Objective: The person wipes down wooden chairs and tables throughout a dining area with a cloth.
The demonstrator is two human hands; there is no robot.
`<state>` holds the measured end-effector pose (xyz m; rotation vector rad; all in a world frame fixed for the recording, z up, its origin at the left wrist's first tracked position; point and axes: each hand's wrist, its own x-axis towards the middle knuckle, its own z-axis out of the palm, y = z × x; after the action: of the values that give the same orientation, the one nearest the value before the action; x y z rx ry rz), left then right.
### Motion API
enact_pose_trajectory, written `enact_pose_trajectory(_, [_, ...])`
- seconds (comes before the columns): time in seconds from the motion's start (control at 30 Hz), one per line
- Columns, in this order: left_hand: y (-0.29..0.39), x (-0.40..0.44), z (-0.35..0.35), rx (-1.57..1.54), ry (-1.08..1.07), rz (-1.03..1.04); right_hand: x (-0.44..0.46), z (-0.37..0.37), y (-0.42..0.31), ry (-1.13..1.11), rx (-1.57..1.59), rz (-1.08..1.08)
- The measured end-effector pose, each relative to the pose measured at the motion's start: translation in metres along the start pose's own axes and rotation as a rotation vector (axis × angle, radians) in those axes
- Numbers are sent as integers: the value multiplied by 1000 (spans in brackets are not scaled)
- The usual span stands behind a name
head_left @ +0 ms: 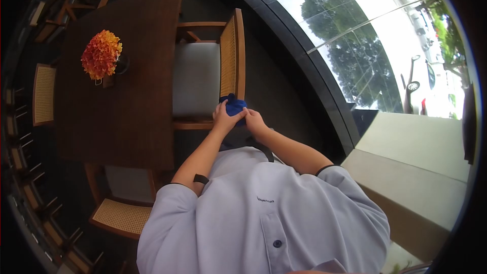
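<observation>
A bunched blue cloth point(235, 105) is between my two hands, at the near end of a chair's woven backrest. My left hand point(223, 117) closes on the cloth from the left, its fingers curled around it. On the other side my right hand point(254, 121) pinches the cloth's right edge. The wooden chair point(197, 78) has a grey padded seat and a cane back with a wooden frame. The cloth overlaps the near corner of that backrest; whether it presses on the wood I cannot tell.
Left of the chair stands a dark wooden table point(137, 116) with orange flowers point(101, 55) on it. Another cane-back chair point(122, 215) is at the near left. A large window point(350, 45) runs along the right, above a dark ledge. A pale boxy surface point(411, 167) lies at my right.
</observation>
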<state>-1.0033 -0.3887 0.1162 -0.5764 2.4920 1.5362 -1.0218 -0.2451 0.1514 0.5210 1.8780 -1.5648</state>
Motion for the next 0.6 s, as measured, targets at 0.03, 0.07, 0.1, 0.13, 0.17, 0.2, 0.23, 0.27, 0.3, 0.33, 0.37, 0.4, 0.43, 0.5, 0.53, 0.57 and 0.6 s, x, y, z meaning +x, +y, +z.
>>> enact_pose_trajectory(0.03, [-1,2,-1,67,-19,24,-2,1,-1,20,-22,-7])
enact_pose_trajectory(0.07, [-3,4,-1,-83,-76,-66,-1,2,0,26,-48,-23])
enact_pose_trajectory(0.1, [8,2,-7,-232,-133,-158,2,1,2,32,-75,-38])
enact_pose_trajectory(0.13, [18,-1,-12,-382,-188,-253,2,-1,4,36,-103,-53])
enact_pose_trajectory(0.17, [28,-5,-17,-323,-142,-228,2,-3,5,39,-128,-49])
enact_pose_trajectory(0.2, [38,-8,-22,-263,-95,-202,-1,-5,1,40,-152,-47])
enact_pose_trajectory(0.23, [44,-12,-23,-203,-48,-181,-5,-6,-2,38,-176,-40])
enact_pose_trajectory(0.27, [49,-22,-19,-143,20,-64,-11,-8,-4,14,-149,-54])
enact_pose_trajectory(0.3, [54,-34,-13,-81,90,51,-19,-11,-5,-13,-122,-69])
enact_pose_trajectory(0.33, [56,-41,-8,-17,161,168,-21,-14,-6,-42,-95,-86])
enact_pose_trajectory(0.37, [55,-45,0,75,204,185,-17,-24,-1,-131,66,45])
enact_pose_trajectory(0.4, [55,-46,6,162,239,212,-15,-32,-3,-205,227,173])
enact_pose_trajectory(0.43, [55,-46,13,250,273,242,-12,-39,-6,-277,387,302])
enact_pose_trajectory(0.5, [51,-42,18,226,260,190,-2,-55,-4,-378,481,346])
enact_pose_trajectory(0.53, [52,-42,21,257,277,174,5,-62,-1,-410,489,342])
enact_pose_trajectory(0.57, [54,-39,25,290,296,162,13,-71,2,-444,497,333])
enact_pose_trajectory(0.6, [56,-38,28,330,342,148,13,-79,-4,-452,480,345])
